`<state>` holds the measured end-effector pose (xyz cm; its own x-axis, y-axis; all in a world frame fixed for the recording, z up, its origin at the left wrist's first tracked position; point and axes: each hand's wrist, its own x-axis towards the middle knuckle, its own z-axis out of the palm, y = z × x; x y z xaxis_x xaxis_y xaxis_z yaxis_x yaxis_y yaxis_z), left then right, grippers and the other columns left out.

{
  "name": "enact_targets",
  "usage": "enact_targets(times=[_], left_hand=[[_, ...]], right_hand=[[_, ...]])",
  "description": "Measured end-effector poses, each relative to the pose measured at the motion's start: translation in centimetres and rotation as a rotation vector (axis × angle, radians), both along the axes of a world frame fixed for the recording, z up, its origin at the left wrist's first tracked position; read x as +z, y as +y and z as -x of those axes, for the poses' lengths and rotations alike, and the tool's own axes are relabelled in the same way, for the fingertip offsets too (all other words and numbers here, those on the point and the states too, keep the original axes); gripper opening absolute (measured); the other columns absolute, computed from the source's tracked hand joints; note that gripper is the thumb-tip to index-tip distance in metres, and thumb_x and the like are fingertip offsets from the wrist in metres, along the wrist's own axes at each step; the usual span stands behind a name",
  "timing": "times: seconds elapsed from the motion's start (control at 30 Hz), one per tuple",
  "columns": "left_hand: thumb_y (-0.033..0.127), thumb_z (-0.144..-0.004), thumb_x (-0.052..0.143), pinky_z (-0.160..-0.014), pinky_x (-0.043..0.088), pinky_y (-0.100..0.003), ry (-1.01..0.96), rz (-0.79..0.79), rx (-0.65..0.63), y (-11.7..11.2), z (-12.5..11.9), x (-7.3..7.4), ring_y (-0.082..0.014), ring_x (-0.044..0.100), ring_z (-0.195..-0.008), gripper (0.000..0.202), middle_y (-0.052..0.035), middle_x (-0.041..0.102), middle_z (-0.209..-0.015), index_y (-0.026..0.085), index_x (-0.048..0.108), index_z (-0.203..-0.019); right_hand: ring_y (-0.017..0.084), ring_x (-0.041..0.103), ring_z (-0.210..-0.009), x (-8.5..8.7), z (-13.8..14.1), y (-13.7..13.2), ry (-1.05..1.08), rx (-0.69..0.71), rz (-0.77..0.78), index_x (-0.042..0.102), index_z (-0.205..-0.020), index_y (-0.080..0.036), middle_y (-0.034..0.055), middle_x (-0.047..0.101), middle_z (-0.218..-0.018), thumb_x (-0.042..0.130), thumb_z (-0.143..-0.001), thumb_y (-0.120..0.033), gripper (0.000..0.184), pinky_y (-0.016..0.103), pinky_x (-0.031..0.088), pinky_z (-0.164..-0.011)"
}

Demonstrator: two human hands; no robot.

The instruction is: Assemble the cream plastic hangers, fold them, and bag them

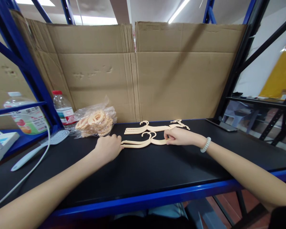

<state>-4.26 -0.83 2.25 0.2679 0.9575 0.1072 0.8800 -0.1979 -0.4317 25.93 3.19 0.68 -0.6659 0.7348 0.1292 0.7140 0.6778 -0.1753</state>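
Observation:
Two beige plastic hangers lie on the black shelf top (pixel 145 171). The nearer hanger (pixel 145 142) is held at both ends: my left hand (pixel 109 147) is closed on its left tip, and my right hand (pixel 177 136), with a white bead bracelet on the wrist, pinches its right end. The farther hanger (pixel 154 128) lies just behind, untouched. A clear bag of beige plastic rings (pixel 95 121) rests to the left of my left hand.
Cardboard sheets (pixel 138 70) stand as a wall behind. A water bottle (pixel 63 109), a white brush-like tool (pixel 38 149) and a cable lie at left. A phone (pixel 221 125) sits at the right rear. Blue shelf posts (pixel 26 70) frame the left side.

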Motion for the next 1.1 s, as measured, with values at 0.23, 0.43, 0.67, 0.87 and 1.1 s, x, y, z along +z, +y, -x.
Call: enact_targets(times=[0.23, 0.43, 0.67, 0.87, 1.1], left_hand=[[0.025, -0.091, 0.044, -0.088, 0.047, -0.033, -0.311, 0.034, -0.599, 1.1, -1.0, -2.2, -0.0221, 0.058, -0.104, 0.025, -0.0111, 0.061, -0.11, 0.016, 0.053, -0.112], [0.024, -0.093, 0.037, -0.085, 0.048, -0.033, -0.422, 0.049, -0.634, 1.8, -0.8, -3.4, -0.0204, 0.061, -0.097, 0.026, -0.0096, 0.064, -0.102, 0.018, 0.057, -0.108], [0.017, -0.091, 0.037, -0.085, 0.049, -0.033, -0.349, 0.049, -0.587, 1.9, -0.7, -3.1, -0.0213, 0.061, -0.099, 0.028, -0.0098, 0.064, -0.103, 0.017, 0.057, -0.11], [0.016, -0.091, 0.034, -0.081, 0.05, -0.034, -0.336, 0.033, -0.573, 1.6, -0.9, -3.0, -0.0223, 0.061, -0.097, 0.029, -0.0111, 0.063, -0.103, 0.015, 0.057, -0.109], [0.016, -0.089, 0.038, -0.084, 0.049, -0.035, -0.391, -0.002, -0.631, 1.6, -1.0, -3.0, -0.0218, 0.06, -0.1, 0.028, -0.0108, 0.063, -0.107, 0.017, 0.055, -0.111]], right_hand=[[0.009, 0.041, -0.053, 0.3, 0.2, -0.4, -0.013, -0.007, 0.014, 0.056, -0.073, -0.015, -0.0035, 0.049, -0.059, 0.056, -0.08, -0.02, 0.008, 0.022, 0.028, -0.053], [0.008, 0.041, -0.05, 0.5, 0.1, -0.4, -0.026, 0.031, 0.0, 0.056, -0.068, -0.016, -0.0046, 0.048, -0.057, 0.062, -0.077, -0.026, 0.015, 0.021, 0.027, -0.051], [0.009, 0.042, -0.051, 0.4, 0.0, -0.2, -0.043, -0.008, 0.001, 0.057, -0.068, -0.016, -0.004, 0.05, -0.057, 0.062, -0.074, -0.028, 0.014, 0.022, 0.027, -0.052], [0.009, 0.044, -0.053, 0.1, -0.4, 0.3, -0.016, 0.012, 0.017, 0.056, -0.071, -0.016, -0.0037, 0.051, -0.06, 0.06, -0.076, -0.024, 0.011, 0.021, 0.029, -0.052], [0.01, 0.049, -0.055, 0.8, -0.7, 0.3, 0.07, 0.026, 0.083, 0.061, -0.075, -0.015, -0.0017, 0.057, -0.062, 0.06, -0.077, -0.026, 0.011, 0.021, 0.034, -0.053]])
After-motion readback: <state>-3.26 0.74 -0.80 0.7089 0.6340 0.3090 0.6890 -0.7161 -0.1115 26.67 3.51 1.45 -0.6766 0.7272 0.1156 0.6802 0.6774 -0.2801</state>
